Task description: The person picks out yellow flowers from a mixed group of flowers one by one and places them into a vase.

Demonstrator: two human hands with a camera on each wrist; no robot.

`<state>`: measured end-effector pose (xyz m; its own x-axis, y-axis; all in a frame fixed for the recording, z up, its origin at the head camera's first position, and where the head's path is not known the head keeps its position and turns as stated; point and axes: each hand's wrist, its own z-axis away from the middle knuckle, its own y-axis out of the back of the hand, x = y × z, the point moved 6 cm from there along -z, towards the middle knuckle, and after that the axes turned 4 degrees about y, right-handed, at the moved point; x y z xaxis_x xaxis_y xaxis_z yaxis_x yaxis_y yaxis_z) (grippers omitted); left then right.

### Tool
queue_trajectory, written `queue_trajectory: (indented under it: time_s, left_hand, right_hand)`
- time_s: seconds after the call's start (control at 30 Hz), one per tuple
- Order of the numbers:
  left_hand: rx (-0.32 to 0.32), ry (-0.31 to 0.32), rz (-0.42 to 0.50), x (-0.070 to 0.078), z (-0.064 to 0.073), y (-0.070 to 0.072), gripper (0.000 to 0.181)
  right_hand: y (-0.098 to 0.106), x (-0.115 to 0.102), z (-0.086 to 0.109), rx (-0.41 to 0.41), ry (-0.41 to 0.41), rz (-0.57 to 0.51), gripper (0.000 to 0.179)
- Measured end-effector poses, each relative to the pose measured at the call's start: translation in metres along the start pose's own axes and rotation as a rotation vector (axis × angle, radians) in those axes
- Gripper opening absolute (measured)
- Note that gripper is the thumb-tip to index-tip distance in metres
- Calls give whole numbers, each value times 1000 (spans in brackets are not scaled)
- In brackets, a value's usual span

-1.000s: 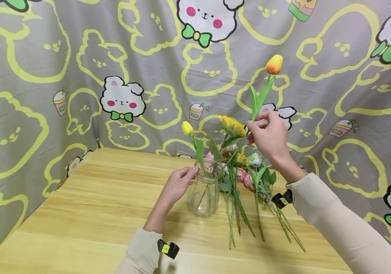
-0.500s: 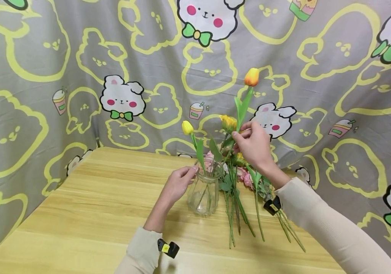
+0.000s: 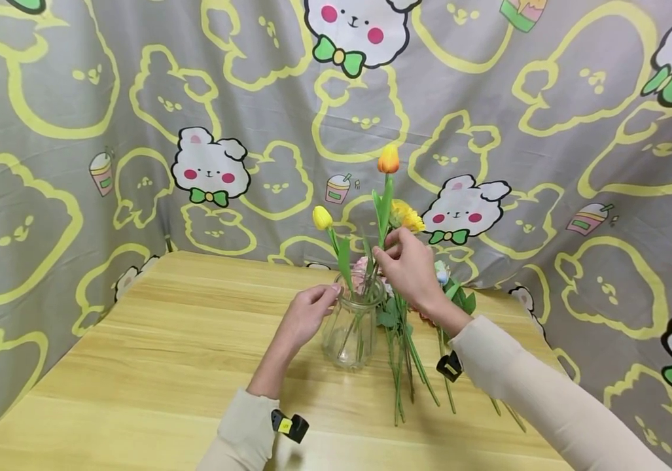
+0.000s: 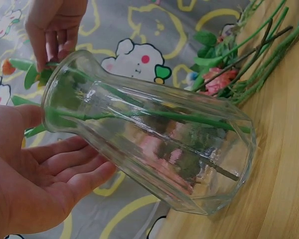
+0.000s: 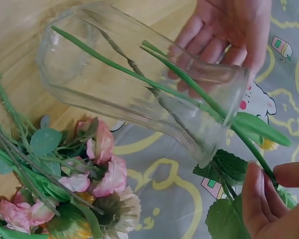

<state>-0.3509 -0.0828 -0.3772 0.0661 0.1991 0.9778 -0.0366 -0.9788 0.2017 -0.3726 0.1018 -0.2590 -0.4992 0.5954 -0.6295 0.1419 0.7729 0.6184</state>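
A clear glass vase (image 3: 336,343) stands upright on the table, holding a yellow tulip (image 3: 322,218) and a yellow sunflower (image 3: 407,216). Between its thumb and fingers my right hand (image 3: 411,269) pinches the stem of an orange tulip (image 3: 389,159) just above the vase mouth. In the right wrist view the tulip stem (image 5: 252,150) passes through the rim, and its cut end shows inside the glass. My left hand (image 3: 306,316) touches the vase at the neck. The left wrist view shows its fingers (image 4: 72,167) extended along the glass, with the thumb close to the rim.
Right of the vase lie several loose flowers with long green stems (image 3: 399,373) toward the front. Among them are pink blooms (image 5: 109,177) and a pale blue one (image 3: 442,272). A patterned grey curtain (image 3: 277,98) hangs behind the wooden table (image 3: 153,366).
My right hand has moved left and down with the orange tulip, from above the loose flowers to the vase mouth, and the stem has entered the vase. The left hand has stayed in place.
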Motion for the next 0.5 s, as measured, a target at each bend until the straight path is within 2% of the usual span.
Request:
queue_trajectory:
  time_s: [0.5]
  left_hand:
    - [-4, -4, 2, 2, 1, 0, 48]
  right_hand:
    - [-26, 0, 14, -18, 70, 91, 18]
